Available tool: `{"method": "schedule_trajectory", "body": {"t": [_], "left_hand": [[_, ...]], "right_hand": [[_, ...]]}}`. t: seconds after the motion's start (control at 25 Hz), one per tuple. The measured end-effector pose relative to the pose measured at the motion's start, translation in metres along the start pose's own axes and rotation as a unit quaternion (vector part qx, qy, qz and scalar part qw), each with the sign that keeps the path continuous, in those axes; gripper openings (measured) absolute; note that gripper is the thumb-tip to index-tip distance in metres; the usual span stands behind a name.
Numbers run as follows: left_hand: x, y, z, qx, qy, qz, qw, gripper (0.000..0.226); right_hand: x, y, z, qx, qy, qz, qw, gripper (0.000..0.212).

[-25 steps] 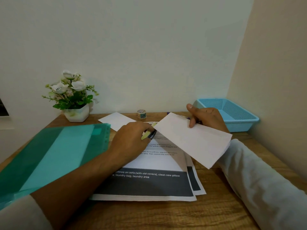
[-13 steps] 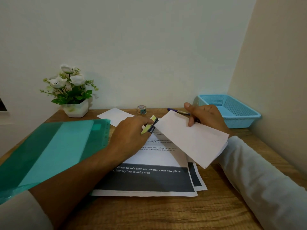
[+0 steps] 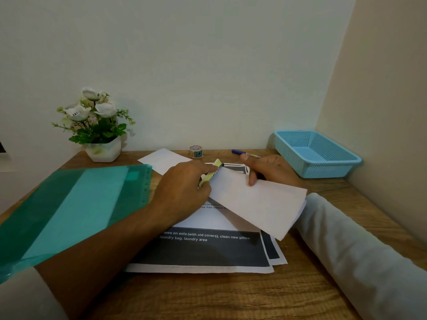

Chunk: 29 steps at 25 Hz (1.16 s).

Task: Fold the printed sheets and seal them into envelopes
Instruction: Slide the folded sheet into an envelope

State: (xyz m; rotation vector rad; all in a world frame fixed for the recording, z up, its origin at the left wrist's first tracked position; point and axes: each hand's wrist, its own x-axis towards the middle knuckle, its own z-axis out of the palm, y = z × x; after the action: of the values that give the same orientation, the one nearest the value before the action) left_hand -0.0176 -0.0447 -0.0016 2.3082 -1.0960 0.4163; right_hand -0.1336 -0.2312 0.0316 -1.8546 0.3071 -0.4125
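The envelope, pinched by the right grip, now sits lower, its left end meeting the yellow stick the left grip holds.

I see a wood-grain bench set into a corner between two walls. At its far left corner stands a white pot of white flowers. Along the far edge, moving right, lie a flat white paper, a small roll of patterned tape near that paper's corner, and a purple pen. A blue mesh basket sits in the far right corner. In the middle, toward the near edge, printed sheets lie stacked and slightly fanned. A green plastic folder covers the left side; whether it rests flat I cannot tell.
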Motion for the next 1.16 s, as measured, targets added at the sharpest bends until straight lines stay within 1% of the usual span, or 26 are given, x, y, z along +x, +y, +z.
{"method": "schedule_trajectory", "body": {"t": [0.16, 0.28, 0.36, 0.48, 0.52, 0.64, 0.72, 0.76, 0.8, 0.88, 0.96, 1.0, 1.08, 1.16], "left_hand": [[-0.001, 0.003, 0.000, -0.002, -0.001, 0.017, 1.000, 0.047], [-0.004, 0.007, 0.000, -0.007, 0.005, 0.043, 0.999, 0.046], [-0.005, 0.006, 0.000, -0.014, 0.009, 0.053, 0.998, 0.045], [-0.005, 0.002, -0.004, -0.031, 0.012, 0.020, 0.999, 0.030], [-0.005, 0.002, -0.005, -0.043, 0.018, 0.011, 0.999, 0.030], [-0.006, 0.003, -0.006, -0.087, 0.040, 0.007, 0.995, 0.037], [-0.007, 0.004, -0.006, -0.107, 0.042, 0.006, 0.993, 0.038], [-0.007, 0.005, -0.006, -0.115, 0.040, 0.007, 0.993, 0.038], [-0.008, 0.005, -0.005, -0.122, 0.038, 0.009, 0.992, 0.038], [-0.008, 0.006, -0.004, -0.138, 0.029, 0.024, 0.990, 0.038], [-0.010, 0.009, -0.003, -0.152, 0.017, 0.050, 0.987, 0.036], [-0.010, 0.010, -0.002, -0.156, 0.013, 0.063, 0.986, 0.036], [-0.010, 0.009, -0.002, -0.161, 0.021, 0.070, 0.984, 0.035], [-0.009, 0.006, -0.002, -0.168, 0.037, 0.055, 0.983, 0.034]], "right_hand": [[0.006, -0.001, 0.002, -0.016, -0.004, 0.024, 1.000, 0.055], [0.006, 0.006, 0.013, 0.061, -0.015, 0.040, 0.997, 0.047], [0.007, 0.010, 0.016, 0.083, -0.030, 0.044, 0.995, 0.040], [0.004, 0.011, 0.009, 0.061, -0.080, 0.045, 0.994, 0.028], [0.002, 0.011, 0.004, 0.049, -0.100, 0.062, 0.992, 0.033], [-0.004, 0.007, -0.014, 0.001, -0.177, 0.131, 0.975, 0.061], [-0.005, 0.003, -0.021, -0.023, -0.242, 0.143, 0.959, 0.069], [-0.006, 0.002, -0.022, -0.022, -0.257, 0.140, 0.956, 0.069], [-0.004, 0.003, -0.020, -0.006, -0.250, 0.136, 0.959, 0.067], [0.000, 0.009, -0.007, 0.037, -0.173, 0.129, 0.976, 0.060], [0.007, 0.015, 0.007, 0.020, -0.091, 0.099, 0.991, 0.055], [0.009, 0.018, 0.013, 0.008, -0.072, 0.083, 0.994, 0.055], [0.010, 0.019, 0.017, 0.028, -0.072, 0.066, 0.995, 0.054], [0.005, 0.015, 0.012, 0.095, -0.093, 0.061, 0.989, 0.052]]}}
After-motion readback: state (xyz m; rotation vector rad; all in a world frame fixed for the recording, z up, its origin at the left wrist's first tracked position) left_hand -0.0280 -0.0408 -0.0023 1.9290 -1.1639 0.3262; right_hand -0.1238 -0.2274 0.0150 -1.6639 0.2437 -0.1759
